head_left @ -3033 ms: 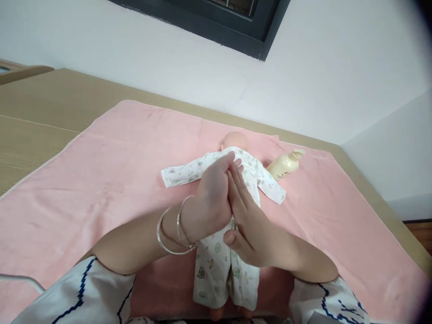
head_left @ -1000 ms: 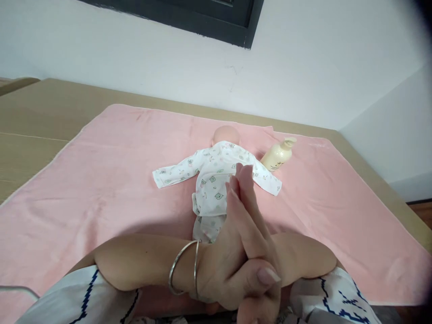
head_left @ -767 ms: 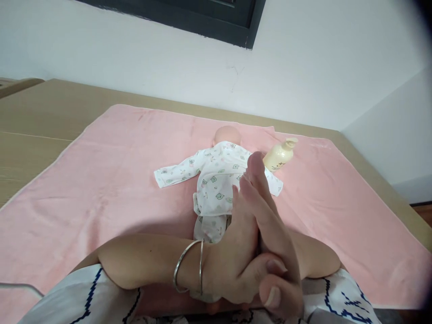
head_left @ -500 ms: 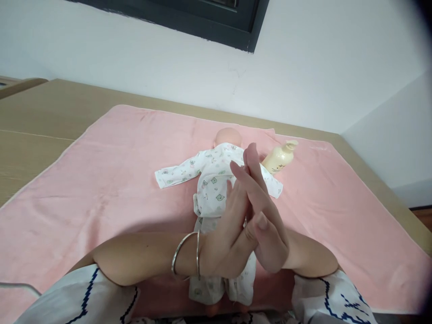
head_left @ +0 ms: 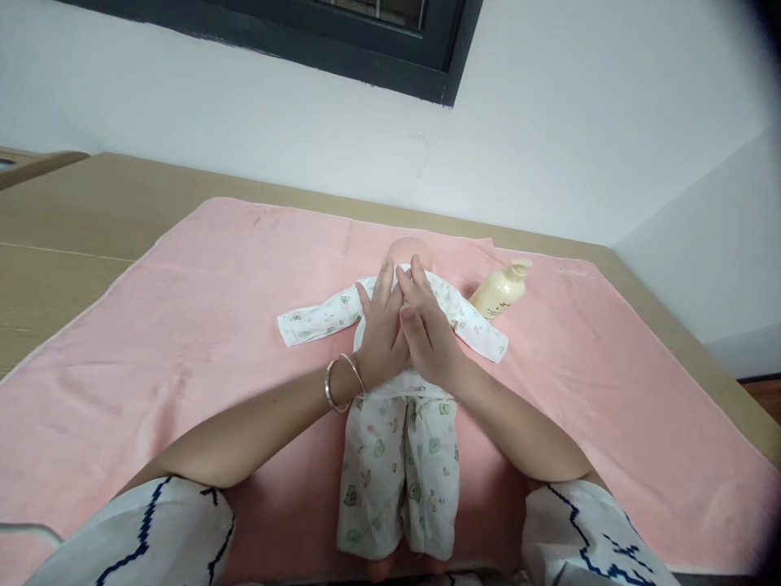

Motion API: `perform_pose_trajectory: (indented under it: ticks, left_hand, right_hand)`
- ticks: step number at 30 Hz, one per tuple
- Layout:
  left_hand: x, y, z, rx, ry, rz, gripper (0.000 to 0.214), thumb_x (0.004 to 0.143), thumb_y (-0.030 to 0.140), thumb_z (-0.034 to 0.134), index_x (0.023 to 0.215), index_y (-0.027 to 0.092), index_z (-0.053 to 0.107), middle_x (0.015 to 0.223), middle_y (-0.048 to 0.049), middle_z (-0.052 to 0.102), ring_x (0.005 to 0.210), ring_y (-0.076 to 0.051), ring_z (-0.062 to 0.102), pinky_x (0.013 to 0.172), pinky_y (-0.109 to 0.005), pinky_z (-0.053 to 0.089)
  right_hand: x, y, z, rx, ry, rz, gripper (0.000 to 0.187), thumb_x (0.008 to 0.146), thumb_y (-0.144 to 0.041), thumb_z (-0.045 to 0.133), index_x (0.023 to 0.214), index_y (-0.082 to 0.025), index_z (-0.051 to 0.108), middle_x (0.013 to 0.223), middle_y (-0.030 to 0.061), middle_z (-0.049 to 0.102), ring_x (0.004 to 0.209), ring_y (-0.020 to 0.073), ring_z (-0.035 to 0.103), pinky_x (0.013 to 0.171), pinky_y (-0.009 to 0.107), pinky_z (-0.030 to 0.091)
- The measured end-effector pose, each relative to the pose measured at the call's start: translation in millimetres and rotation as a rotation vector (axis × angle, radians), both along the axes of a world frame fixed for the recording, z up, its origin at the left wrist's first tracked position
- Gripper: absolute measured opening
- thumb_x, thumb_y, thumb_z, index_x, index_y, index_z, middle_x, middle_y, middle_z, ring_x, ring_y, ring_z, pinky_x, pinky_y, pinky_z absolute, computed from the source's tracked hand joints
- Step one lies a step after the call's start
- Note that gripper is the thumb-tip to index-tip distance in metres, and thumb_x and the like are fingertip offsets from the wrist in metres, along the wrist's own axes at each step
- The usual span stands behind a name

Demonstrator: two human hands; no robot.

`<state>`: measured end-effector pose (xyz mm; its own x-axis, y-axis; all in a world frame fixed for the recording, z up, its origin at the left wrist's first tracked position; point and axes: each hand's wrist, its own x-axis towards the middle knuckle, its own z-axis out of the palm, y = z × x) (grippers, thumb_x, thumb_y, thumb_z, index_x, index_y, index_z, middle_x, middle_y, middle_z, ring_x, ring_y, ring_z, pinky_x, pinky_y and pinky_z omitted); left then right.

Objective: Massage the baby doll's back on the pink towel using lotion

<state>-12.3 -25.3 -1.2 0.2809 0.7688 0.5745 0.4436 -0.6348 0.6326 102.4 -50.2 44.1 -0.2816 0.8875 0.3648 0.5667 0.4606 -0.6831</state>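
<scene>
Pink blanket (head_left: 250, 309), cream bottle (head_left: 500, 291), hands (head_left: 383, 332) (head_left: 430, 342) partly hiding doll (head_left: 375, 460)

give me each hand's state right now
Left hand: open, over the doll, nothing visibly held.
Right hand: open, over the doll too, nothing visibly held.

White short wide sleeves (head_left: 180, 533), jagged navy lines (head_left: 145, 533); two thin silver bangles (head_left: 328, 385) on left wrist.

A home is suggested by a pink rectangular cloth blanket (head_left: 256, 277) spread over a tan wooden tabletop (head_left: 79, 220) near a dark-framed window (head_left: 427, 72).
</scene>
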Motion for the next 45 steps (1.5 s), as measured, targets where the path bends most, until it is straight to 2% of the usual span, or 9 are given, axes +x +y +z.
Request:
perform_pose_trajectory:
  ticks: [4,8,12,16,20,25,34,42,45]
  left_hand:
    - [-11,31,-3.5,-0.003,0.040,-0.083,0.062,0.105,0.058,0.018,0.148,0.024,0.046,0.163,-0.0130,0.037,0.157,-0.030,0.023,0.127,-0.066,-0.001]
    - [-22,58,-9.1,0.070,0.033,-0.156,0.068,0.098,0.068,0.029,0.138,0.021,0.056,0.156,-0.0149,0.046,0.148,-0.031,0.039,0.128,-0.060,0.011]
    - [-24,72,-18.5,0.014,0.111,-0.157,0.057,0.101,0.060,0.032,0.132,0.023,0.061,0.143,-0.0115,0.060,0.137,-0.029,0.052,0.125,-0.058,0.020]
    - [-20,75,-25.4,-0.015,0.102,-0.153,0.045,0.101,0.047,0.039,0.130,0.023,0.063,0.141,-0.0085,0.063,0.132,-0.024,0.056,0.122,-0.049,0.030]
    - [-18,75,-27.4,-0.035,0.045,-0.101,0.038,0.100,0.033,0.038,0.124,0.023,0.067,0.138,-0.0065,0.067,0.133,-0.021,0.057,0.121,-0.044,0.034]
    - [-17,72,-25.6,-0.051,0.069,-0.080,0.036,0.099,0.030,0.039,0.120,0.024,0.069,0.139,-0.0048,0.066,0.135,-0.021,0.056,0.120,-0.045,0.036]
    - [-15,74,-26.5,-0.103,-0.037,-0.038,0.031,0.097,0.025,0.045,0.112,0.023,0.072,0.131,-0.0040,0.071,0.129,-0.021,0.061,0.119,-0.044,0.041]
    - [-15,70,-29.7,-0.145,-0.086,0.040,0.033,0.095,0.029,0.051,0.123,0.019,0.066,0.134,-0.0081,0.069,0.126,-0.024,0.061,0.115,-0.044,0.045]
    - [-14,71,-33.2,-0.116,-0.069,0.084,0.033,0.096,0.029,0.049,0.122,0.017,0.065,0.136,-0.0100,0.067,0.129,-0.024,0.059,0.116,-0.044,0.044]
  right_hand:
    - [4,12,-5.1,-0.120,0.009,-0.071,0.071,0.105,-0.062,0.019,0.162,-0.022,0.025,0.173,0.0062,0.014,0.160,0.0241,0.002,0.130,0.053,0.015]
    - [4,19,-9.4,-0.106,-0.068,-0.092,0.068,0.105,-0.060,0.018,0.161,-0.022,0.030,0.172,0.0075,0.015,0.160,0.0247,0.001,0.129,0.055,0.015]
    - [8,37,-19.1,-0.102,-0.264,-0.172,0.064,0.107,-0.049,0.017,0.158,-0.015,0.037,0.170,0.0125,0.024,0.160,0.0296,0.009,0.127,0.061,0.010]
    - [18,55,-28.4,-0.100,-0.379,-0.175,0.060,0.107,-0.041,0.020,0.157,-0.012,0.039,0.165,0.0139,0.035,0.157,0.0271,0.024,0.128,0.055,0.014]
    - [25,62,-32.8,-0.082,-0.457,-0.181,0.057,0.106,-0.035,0.025,0.154,-0.012,0.042,0.165,0.0124,0.036,0.156,0.0255,0.028,0.128,0.049,0.019]
    - [22,58,-30.3,-0.099,-0.529,-0.227,0.060,0.104,-0.036,0.027,0.157,-0.010,0.036,0.167,0.0128,0.032,0.157,0.0291,0.023,0.128,0.053,0.018]
    - [24,51,-22.1,-0.159,-0.635,-0.144,0.069,0.103,-0.044,0.033,0.162,-0.010,0.024,0.171,0.0136,0.017,0.159,0.0321,0.012,0.128,0.058,0.014]
    - [26,43,-14.5,-0.179,-0.648,-0.079,0.070,0.104,-0.053,0.030,0.162,-0.014,0.026,0.171,0.0135,0.016,0.159,0.0356,0.010,0.126,0.062,0.015]
    - [29,48,-15.0,-0.185,-0.609,-0.081,0.064,0.106,-0.049,0.026,0.160,-0.015,0.031,0.171,0.0125,0.018,0.159,0.0351,0.012,0.125,0.062,0.017]
